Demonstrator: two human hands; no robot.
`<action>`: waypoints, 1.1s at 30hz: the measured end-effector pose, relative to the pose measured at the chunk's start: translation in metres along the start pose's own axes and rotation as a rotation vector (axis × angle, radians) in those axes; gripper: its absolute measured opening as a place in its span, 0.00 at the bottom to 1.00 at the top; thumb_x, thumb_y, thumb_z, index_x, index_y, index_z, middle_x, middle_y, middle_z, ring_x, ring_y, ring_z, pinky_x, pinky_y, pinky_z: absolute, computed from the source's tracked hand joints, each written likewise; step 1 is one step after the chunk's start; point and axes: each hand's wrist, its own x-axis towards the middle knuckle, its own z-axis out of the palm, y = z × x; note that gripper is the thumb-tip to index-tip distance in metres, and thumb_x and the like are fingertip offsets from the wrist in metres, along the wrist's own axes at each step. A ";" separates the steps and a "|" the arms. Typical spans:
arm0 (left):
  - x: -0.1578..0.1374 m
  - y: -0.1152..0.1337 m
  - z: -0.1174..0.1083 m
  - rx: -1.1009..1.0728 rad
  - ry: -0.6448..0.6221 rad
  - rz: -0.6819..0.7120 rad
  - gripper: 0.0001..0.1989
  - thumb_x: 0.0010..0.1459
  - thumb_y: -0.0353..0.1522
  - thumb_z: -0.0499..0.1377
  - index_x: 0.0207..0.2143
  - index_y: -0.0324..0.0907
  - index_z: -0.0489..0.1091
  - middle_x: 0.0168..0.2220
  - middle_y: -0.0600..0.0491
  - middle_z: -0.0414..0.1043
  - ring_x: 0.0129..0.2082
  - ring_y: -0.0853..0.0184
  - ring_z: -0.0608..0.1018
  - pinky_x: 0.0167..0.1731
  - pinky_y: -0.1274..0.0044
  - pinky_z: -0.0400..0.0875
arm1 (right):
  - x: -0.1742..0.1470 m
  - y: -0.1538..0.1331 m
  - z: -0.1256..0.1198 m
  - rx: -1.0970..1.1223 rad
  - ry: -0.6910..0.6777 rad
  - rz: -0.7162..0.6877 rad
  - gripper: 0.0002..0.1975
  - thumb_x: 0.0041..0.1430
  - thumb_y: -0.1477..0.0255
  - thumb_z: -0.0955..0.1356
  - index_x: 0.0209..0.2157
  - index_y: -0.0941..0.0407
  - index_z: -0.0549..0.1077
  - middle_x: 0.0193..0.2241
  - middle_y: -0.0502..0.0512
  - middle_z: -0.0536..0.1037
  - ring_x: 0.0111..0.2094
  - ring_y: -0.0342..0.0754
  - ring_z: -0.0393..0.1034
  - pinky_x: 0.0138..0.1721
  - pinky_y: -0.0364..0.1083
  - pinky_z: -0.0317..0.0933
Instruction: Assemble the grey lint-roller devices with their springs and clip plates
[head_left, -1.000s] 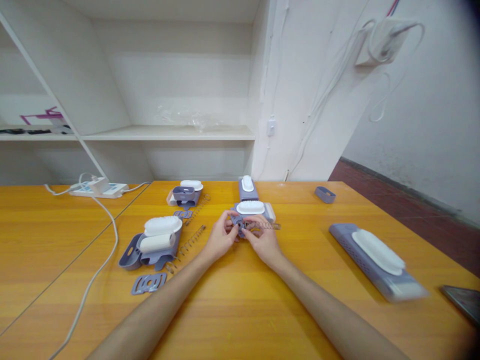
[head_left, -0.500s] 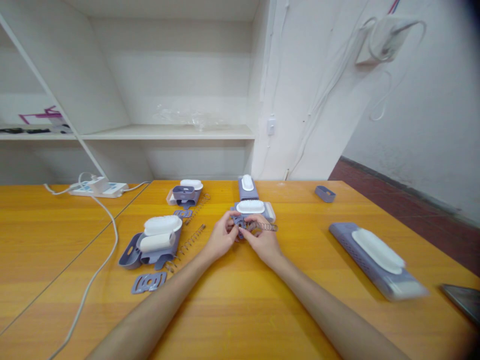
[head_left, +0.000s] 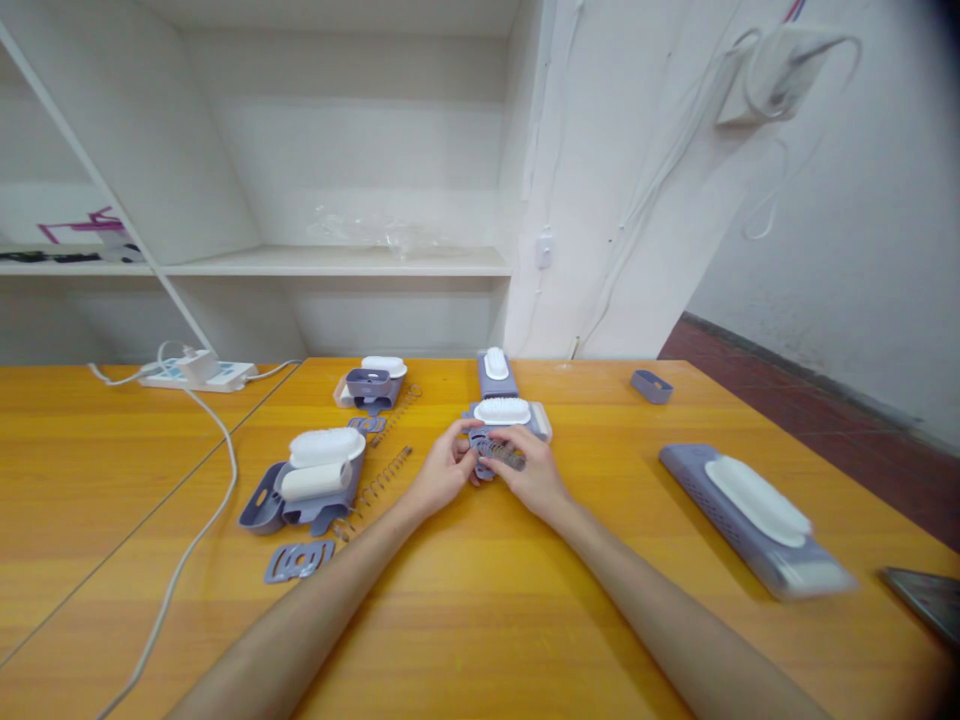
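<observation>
My left hand [head_left: 441, 472] pinches a small grey-purple slotted plastic plate [head_left: 478, 438] over the middle of the table. My right hand [head_left: 538, 482] has its fingers closed round a metal coil spring [head_left: 506, 455], one end of which lies against the plate. Whether the spring is hooked onto the plate is hidden by my fingers. Just behind both hands lies a grey-purple holder with a white bristle brush [head_left: 502, 410] on top. To the left of my left hand, another coil spring [head_left: 384, 478] rests loose on the wood.
On the left are a holder with a brush and white roller [head_left: 315, 482], an open cup [head_left: 262, 500] and a slotted plate [head_left: 298, 562]. A similar set [head_left: 375, 385] stands behind. A long brush unit [head_left: 750, 515], small cup [head_left: 651, 386] and dark flat object [head_left: 926, 600] lie right.
The spring has swung from pointing rightward over my right hand to a shorter-looking, downward slant between my hands. My right hand has shifted slightly; the other parts stay put.
</observation>
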 end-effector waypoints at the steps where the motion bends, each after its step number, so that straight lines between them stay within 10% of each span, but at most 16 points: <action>1: 0.001 0.000 -0.001 -0.009 -0.003 -0.015 0.26 0.52 0.39 0.59 0.50 0.39 0.55 0.24 0.55 0.70 0.19 0.72 0.72 0.19 0.80 0.68 | -0.001 0.000 0.000 0.017 0.003 0.029 0.13 0.45 0.69 0.72 0.37 0.52 0.75 0.34 0.53 0.75 0.32 0.47 0.69 0.33 0.47 0.66; 10: 0.004 -0.001 -0.006 -0.109 0.018 -0.053 0.29 0.49 0.40 0.62 0.50 0.39 0.55 0.25 0.54 0.71 0.22 0.67 0.76 0.19 0.79 0.69 | 0.004 0.008 -0.003 0.312 -0.044 0.343 0.12 0.48 0.62 0.69 0.28 0.57 0.71 0.17 0.47 0.71 0.15 0.41 0.64 0.14 0.39 0.61; 33: 0.000 0.002 -0.008 -0.032 -0.095 -0.080 0.27 0.51 0.38 0.60 0.51 0.38 0.56 0.26 0.51 0.73 0.22 0.66 0.76 0.18 0.80 0.68 | 0.007 0.002 -0.008 0.221 -0.189 0.440 0.11 0.48 0.64 0.68 0.25 0.58 0.69 0.12 0.45 0.69 0.13 0.38 0.60 0.13 0.37 0.53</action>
